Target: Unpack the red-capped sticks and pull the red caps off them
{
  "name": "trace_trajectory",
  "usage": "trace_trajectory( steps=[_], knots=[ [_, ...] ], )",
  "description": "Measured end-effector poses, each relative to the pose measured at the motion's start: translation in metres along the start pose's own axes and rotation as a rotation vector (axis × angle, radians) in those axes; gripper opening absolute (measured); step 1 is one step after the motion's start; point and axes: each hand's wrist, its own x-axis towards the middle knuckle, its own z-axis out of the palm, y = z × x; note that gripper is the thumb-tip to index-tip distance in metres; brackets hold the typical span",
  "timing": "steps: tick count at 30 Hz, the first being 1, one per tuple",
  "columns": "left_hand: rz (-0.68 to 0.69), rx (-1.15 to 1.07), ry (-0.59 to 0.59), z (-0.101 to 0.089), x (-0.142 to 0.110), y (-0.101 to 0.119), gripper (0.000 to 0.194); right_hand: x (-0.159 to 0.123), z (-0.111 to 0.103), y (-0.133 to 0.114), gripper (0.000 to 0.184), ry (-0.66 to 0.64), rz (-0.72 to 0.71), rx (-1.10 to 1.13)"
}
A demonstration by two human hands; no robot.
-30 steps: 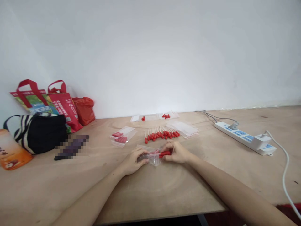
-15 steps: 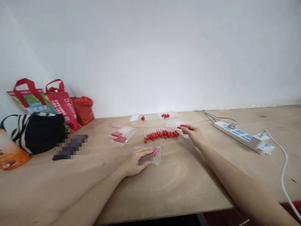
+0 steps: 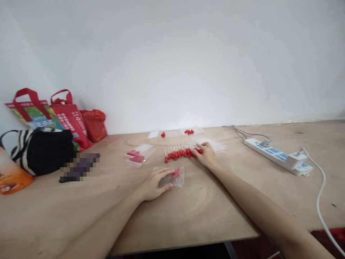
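My left hand (image 3: 155, 184) rests on the table with its fingers and thumb closed around a clear zip bag (image 3: 181, 178). Something pinkish-red shows inside that bag, partly hidden by the fingers. Just beyond it, several pale sticks with red tips (image 3: 175, 154) lie side by side in a row. At the right end of this row, my right hand (image 3: 207, 155) pinches a red-tipped stick among the others; its fingers hide part of it. Under and behind the right hand are flat clear bags (image 3: 217, 145).
Left of the row lies a clear bag with red pieces (image 3: 137, 157). More clear bags with small red pieces (image 3: 189, 132) lie near the wall. A white power strip (image 3: 277, 155) is on the right. Shopping bags (image 3: 71, 124), a black pouch (image 3: 51, 151) and a blurred dark object (image 3: 79, 168) stand left.
My right hand has moved left and slightly down, bringing the red-tipped stick to the right end of the row. My left hand stays on the zip bag.
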Motion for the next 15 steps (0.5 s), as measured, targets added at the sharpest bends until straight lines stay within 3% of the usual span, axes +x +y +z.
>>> trace_trajectory(
  steps=[3, 9, 15],
  knots=[
    [-0.041, 0.013, 0.036, -0.001, 0.0, -0.003, 0.037, -0.011, -0.011, -0.016, 0.026, -0.102, -0.047, 0.086],
    [-0.03, 0.017, 0.001, 0.002, 0.001, -0.007, 0.038, -0.038, -0.014, -0.053, 0.01, -0.556, -0.292, 0.181],
    [-0.006, 0.047, -0.021, 0.004, -0.001, -0.007, 0.046, -0.049, -0.002, -0.056, 0.03, -0.551, -0.295, 0.051]
  ],
)
